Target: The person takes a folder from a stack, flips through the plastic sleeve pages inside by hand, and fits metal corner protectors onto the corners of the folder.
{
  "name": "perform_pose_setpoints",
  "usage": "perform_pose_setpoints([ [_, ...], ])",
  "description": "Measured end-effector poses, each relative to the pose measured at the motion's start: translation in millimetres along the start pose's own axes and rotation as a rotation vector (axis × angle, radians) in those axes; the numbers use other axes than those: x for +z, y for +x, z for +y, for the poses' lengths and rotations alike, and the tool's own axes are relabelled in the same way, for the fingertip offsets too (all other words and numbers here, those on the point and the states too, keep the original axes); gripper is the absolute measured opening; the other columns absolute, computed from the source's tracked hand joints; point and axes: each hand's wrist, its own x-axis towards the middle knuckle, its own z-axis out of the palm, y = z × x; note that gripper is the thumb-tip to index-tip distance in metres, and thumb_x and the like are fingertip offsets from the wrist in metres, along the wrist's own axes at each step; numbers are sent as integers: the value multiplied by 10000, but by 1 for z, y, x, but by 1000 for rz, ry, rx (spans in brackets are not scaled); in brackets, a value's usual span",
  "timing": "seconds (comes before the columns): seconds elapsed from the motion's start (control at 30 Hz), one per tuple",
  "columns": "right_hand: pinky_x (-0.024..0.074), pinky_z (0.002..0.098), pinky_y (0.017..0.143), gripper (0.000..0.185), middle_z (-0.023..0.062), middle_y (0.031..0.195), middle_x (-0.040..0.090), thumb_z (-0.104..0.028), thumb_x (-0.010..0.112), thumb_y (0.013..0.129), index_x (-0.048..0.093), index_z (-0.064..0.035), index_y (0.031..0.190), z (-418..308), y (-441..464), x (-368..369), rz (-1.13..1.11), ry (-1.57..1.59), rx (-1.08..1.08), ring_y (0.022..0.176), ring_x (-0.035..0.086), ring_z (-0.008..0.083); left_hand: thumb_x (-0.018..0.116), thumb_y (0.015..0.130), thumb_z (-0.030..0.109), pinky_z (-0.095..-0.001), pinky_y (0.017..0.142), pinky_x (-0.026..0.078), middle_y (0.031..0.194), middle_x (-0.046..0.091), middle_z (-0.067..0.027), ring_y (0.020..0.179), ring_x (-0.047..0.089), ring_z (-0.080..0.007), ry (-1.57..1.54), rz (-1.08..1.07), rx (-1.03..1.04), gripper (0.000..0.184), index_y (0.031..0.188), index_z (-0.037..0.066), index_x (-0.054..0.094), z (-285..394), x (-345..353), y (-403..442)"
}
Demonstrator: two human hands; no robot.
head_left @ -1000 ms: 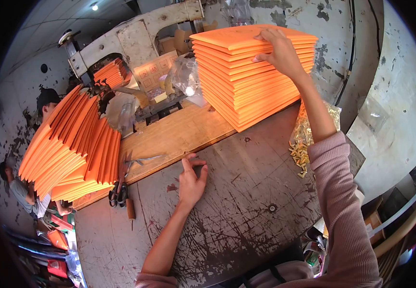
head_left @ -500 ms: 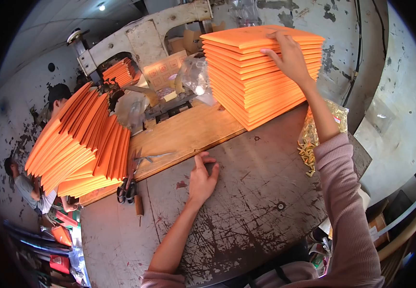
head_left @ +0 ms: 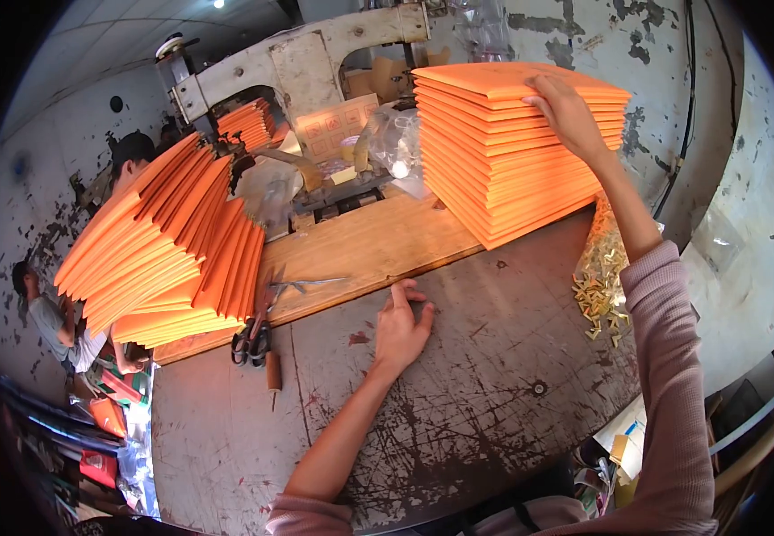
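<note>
My right hand (head_left: pixel 570 116) is at the near edge of a tall stack of flat, orange folded pieces (head_left: pixel 476 152). Its fingers curl over the top piece and the thumb sits at the edge, so it looks pinched there. My left hand (head_left: pixel 402 335) rests on the scratched dark tabletop (head_left: pixel 458 402), beside the front edge of a wooden board (head_left: pixel 360 246). It holds nothing, with the thumb apart and the fingers loosely bent. A second heap of orange pieces (head_left: pixel 163 259) leans and fans out on the left.
Scissors (head_left: pixel 257 335) and a wooden-handled awl (head_left: pixel 273 371) lie left of my left hand. A clear bag of small brass-coloured parts (head_left: pixel 601 277) spills by my right forearm. Behind the board stands a large pale machine (head_left: pixel 297 71). Other people (head_left: pixel 47 313) sit at the far left.
The whole view has shifted, so things appear further right. My right fingers have drawn closer to the near edge of the stack top and curled more. My left hand rests in the same place.
</note>
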Motion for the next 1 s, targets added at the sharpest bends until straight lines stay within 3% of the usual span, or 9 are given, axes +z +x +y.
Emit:
perform_pose_setpoints([
  [0.1, 430, 349, 806, 237, 126, 993, 596, -224, 535, 913, 578, 6, 953, -22, -1, -14, -2, -87, -22, 925, 556, 307, 609, 824, 145, -401, 775, 475, 958, 638, -124, 889, 610, -327, -4, 18, 22, 402, 1154, 25, 415, -3, 0, 0],
  [0.17, 426, 380, 817, 241, 135, 1015, 596, -214, 531, 917, 557, 7, 1009, -38, 4, -22, -10, 184, 609, 943, 552, 314, 599, 838, 163, -379, 730, 472, 984, 640, -111, 792, 604, -301, 11, 16, 29, 405, 1169, 29, 408, -8, 1, 1],
  [0.2, 426, 380, 817, 241, 135, 1015, 596, -214, 531, 917, 557, 7, 1009, -33, 10, -19, -12, 194, 588, 943, 552, 314, 589, 853, 182, -357, 684, 469, 1009, 643, -97, 695, 599, -274, 20, 12, 36, 408, 1183, 33, 401, -10, 3, 2],
  [0.27, 430, 384, 855, 295, 140, 1076, 598, -257, 543, 912, 571, 3, 1049, -19, 5, -14, -92, -15, -60, 1004, 558, 297, 585, 852, 176, -376, 764, 475, 1010, 641, -104, 857, 619, -308, 31, 40, 70, 390, 1171, 40, 407, -14, 5, 0],
  [0.4, 427, 373, 901, 370, 138, 1145, 585, -334, 556, 896, 600, -8, 1065, -50, 19, -3, 17, 156, 48, 1067, 545, 291, 582, 849, 168, -389, 826, 465, 1015, 635, -119, 981, 593, -333, 56, 14, 81, 365, 1153, 47, 420, -12, 6, 2],
  [0.5, 427, 369, 928, 444, 148, 1151, 596, -405, 554, 882, 607, -10, 1078, -45, 30, -1, -258, 30, 87, 1088, 542, 304, 584, 847, 165, -388, 825, 465, 1014, 632, -123, 978, 592, -332, 62, 11, 104, 353, 1142, 48, 430, -13, 5, 0],
  [0.7, 468, 398, 772, 448, 180, 904, 650, -415, 535, 891, 610, -9, 1065, -45, 44, -7, -380, -3, 115, 853, 607, 327, 588, 844, 160, -387, 821, 467, 1015, 633, -119, 976, 594, -325, 53, 19, 113, 344, 1134, 45, 442, -15, 5, 2],
  [0.8, 444, 423, 676, 407, 167, 830, 630, -419, 529, 883, 631, -39, 985, -48, 46, -8, -294, 46, 167, 782, 586, 339, 592, 840, 155, -385, 814, 469, 1015, 634, -116, 965, 598, -322, 46, 13, 102, 349, 1136, 45, 443, -13, 4, 2],
  [1.0, 451, 359, 604, 289, 115, 799, 625, -337, 580, 854, 647, -75, 958, -82, 21, -44, -18, 39, -94, 727, 586, 271, 523, 900, 252, -385, 835, 454, 1020, 640, -116, 976, 591, -304, -20, -21, 18, 329, 1152, 54, 448, -3, -1, 2],
])
